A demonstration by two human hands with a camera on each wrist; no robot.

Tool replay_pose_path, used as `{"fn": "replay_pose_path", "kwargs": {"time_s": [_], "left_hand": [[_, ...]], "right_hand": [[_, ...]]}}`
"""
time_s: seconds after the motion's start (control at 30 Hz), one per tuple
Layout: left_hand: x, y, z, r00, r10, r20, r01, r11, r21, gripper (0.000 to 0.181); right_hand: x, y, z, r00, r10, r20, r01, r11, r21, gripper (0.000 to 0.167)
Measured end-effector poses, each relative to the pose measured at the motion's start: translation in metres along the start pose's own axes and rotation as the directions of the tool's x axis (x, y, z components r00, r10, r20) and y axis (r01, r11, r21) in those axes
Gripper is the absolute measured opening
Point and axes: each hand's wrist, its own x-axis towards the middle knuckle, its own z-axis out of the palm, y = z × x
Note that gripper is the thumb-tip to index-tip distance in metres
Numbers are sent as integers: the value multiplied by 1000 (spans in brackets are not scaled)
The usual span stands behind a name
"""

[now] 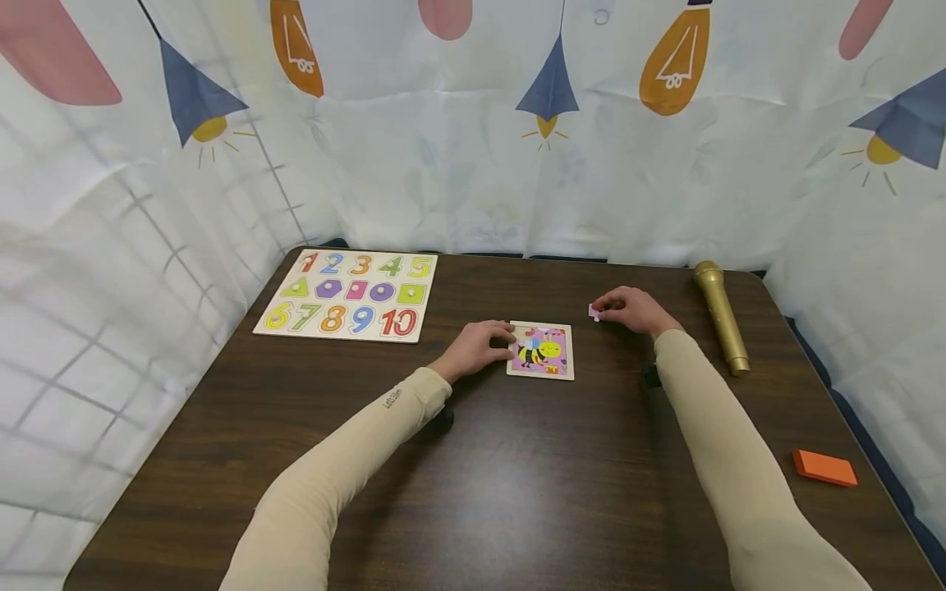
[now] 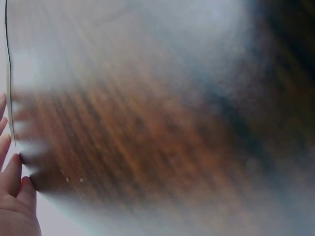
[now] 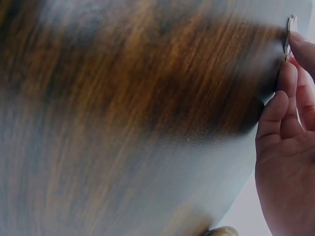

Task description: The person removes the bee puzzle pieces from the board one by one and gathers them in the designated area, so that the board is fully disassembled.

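Observation:
A small square puzzle [image 1: 543, 351] with a yellow and black bee on pink lies in a pale frame near the table's middle. My left hand [image 1: 476, 349] touches its left edge with the fingertips; in the left wrist view that hand [image 2: 17, 201] shows at the lower left. To the right of the puzzle, my right hand [image 1: 631, 312] pinches a small pink puzzle piece [image 1: 594, 313] at the table surface. The right wrist view shows the piece [image 3: 291, 37] edge-on between thumb and fingers of the right hand [image 3: 288, 132].
A number and shape board [image 1: 347, 305] lies at the back left of the dark table [image 1: 502, 509]. A gold microphone-like object [image 1: 722, 318] lies to the right of my right hand, and an orange block [image 1: 824, 468] near the right edge. A patterned curtain [image 1: 458, 164] hangs behind.

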Motion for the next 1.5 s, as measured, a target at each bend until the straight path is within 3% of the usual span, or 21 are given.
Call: {"fn": "replay_pose_path", "kwargs": {"time_s": [0.27,0.6,1.1,1.5], "left_hand": [[0,1,0,1000,-2,1,2,1000,6,29],[1,0,0,1000,2,3,-2,1000,11,29],[-2,0,2,1000,1,-8,-1,1000,3,30],[1,0,1,1000,10,-20,-10,1000,4,29]], "right_hand": [[-1,0,0,1000,17,13,-18,1000,8,34],[1,0,-1,998,-48,41,48,999,4,30],[0,2,0,996,-82,46,83,996,-29,32],[-1,-2,-4,998,-54,-11,54,998,-20,36]]}}
